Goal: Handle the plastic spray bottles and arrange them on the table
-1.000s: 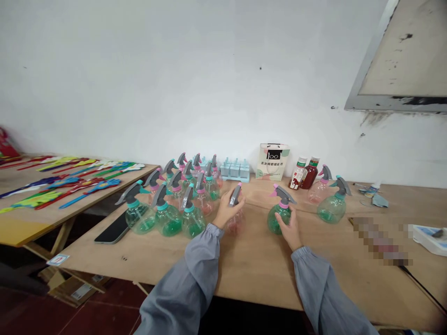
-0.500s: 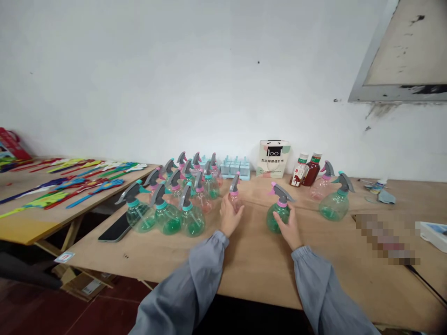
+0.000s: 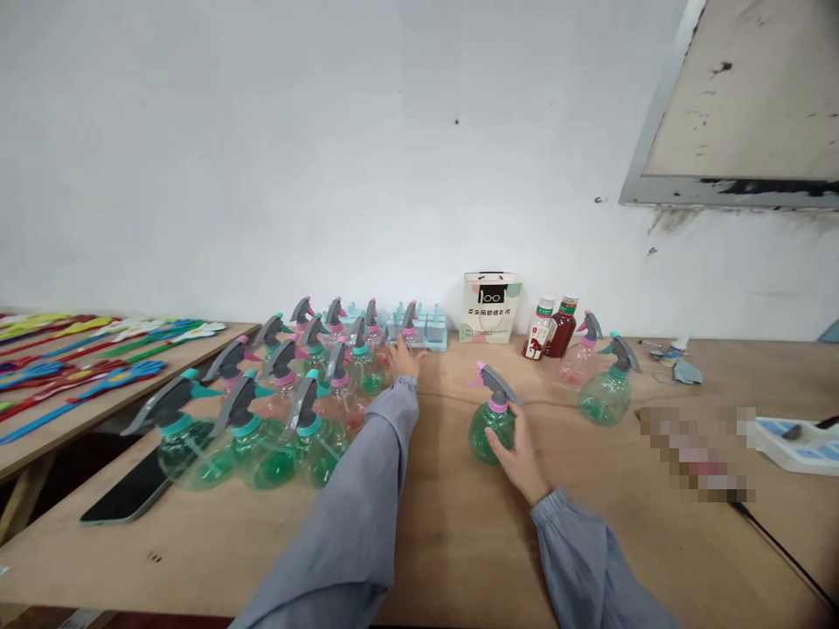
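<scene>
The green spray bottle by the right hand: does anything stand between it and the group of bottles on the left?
Only the person's own left sleeve crosses that stretch. The green spray bottle, touched by the right hand, otherwise faces bare table toward the bottle group. The left hand reaches a pink bottle farther back.

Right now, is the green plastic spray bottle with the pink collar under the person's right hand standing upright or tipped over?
Upright. The green plastic spray bottle with the pink collar stands on its base on the wooden table, grey trigger head on top, the right hand against its side.
</scene>
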`<state>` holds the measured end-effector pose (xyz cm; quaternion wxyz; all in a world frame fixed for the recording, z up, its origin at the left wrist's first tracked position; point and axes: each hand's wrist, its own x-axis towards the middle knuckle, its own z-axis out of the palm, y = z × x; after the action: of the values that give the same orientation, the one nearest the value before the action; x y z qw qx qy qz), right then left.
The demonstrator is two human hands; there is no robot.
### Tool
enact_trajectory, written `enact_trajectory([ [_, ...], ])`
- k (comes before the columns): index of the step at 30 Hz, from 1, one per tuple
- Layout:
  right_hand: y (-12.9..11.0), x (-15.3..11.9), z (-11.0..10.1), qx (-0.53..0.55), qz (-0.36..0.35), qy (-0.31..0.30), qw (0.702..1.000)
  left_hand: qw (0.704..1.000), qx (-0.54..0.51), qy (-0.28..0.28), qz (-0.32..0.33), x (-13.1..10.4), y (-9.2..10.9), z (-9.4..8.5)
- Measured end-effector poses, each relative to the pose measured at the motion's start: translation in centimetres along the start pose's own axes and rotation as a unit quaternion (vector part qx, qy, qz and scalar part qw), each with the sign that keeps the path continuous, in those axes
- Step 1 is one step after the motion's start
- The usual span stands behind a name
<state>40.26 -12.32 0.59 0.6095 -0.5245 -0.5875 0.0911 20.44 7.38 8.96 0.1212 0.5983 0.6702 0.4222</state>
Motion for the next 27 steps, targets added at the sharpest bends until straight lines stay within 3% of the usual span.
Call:
enact_trajectory([
  [6,-0.7,-0.2,0.0,0.008,-0.006,-0.024,1.000,0.998,-0.035,0.043,-0.002,0.7,0.6,0.8],
  [8,-0.6,-0.2,0.0,0.003,-0.001,-0.027,1.000,0.996,-0.058,0.071,0.017,-0.2,0.8,0.9],
  [11,-0.6,-0.4,0.1,0.001,-0.008,-0.035,0.999,0.973,-0.178,0.109,0.100,-3.3,1.1,0.5],
  [13,-0.7,-0.6,0.4,0.003,-0.022,-0.049,0.999,0.941,-0.276,0.084,0.176,-6.3,1.3,-0.2],
  [15,-0.9,-0.9,0.9,0.000,-0.031,-0.058,0.998,0.913,-0.324,0.011,0.247,-9.5,1.6,-1.3],
  [17,-1.4,-1.2,1.4,-0.008,-0.038,-0.073,0.997,0.904,-0.319,-0.063,0.278,-12.3,1.9,-2.5],
  [19,-2.2,-1.6,1.7,-0.018,-0.055,-0.103,0.993,0.912,-0.302,-0.103,0.257,-14.3,2.3,-3.6],
  [21,-3.4,-1.8,1.7,-0.030,-0.081,-0.146,0.986,0.922,-0.302,-0.104,0.218,-15.3,2.4,-4.4],
  [25,-5.3,-1.8,0.8,-0.041,-0.132,-0.221,0.966,0.918,-0.349,-0.091,0.165,-15.1,1.8,-5.6],
  [27,-5.4,-1.2,-0.2,-0.042,-0.131,-0.187,0.973,0.907,-0.379,-0.112,0.144,-14.4,1.2,-6.2],
])
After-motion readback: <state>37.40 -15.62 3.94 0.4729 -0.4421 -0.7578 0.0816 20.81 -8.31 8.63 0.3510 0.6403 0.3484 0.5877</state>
